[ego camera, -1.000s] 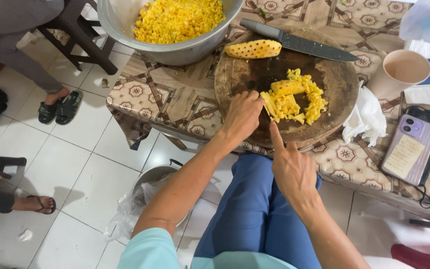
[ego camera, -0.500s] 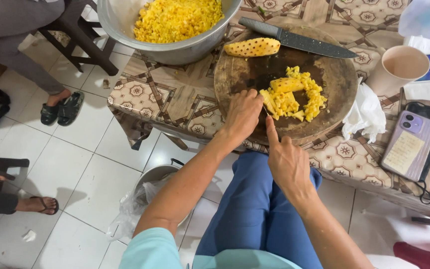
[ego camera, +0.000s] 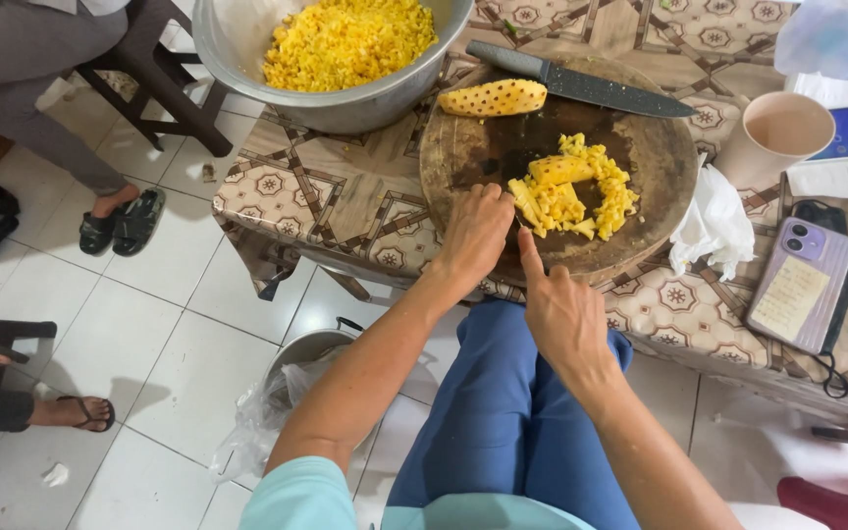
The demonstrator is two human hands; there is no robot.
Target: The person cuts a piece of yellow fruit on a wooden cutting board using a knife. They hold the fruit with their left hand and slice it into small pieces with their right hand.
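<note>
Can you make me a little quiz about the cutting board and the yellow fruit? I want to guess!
1. True or false: the knife is held in the right hand.
2. Where does the uncut pineapple piece lie? A) inside the metal bowl B) on the round wooden cutting board, beside the knife C) on the floor
3. Fill in: the left hand touches the pile of ____ pineapple.

Key: 1 false, it lies on the board and no hand holds it. 2 B. 3 chopped.
</note>
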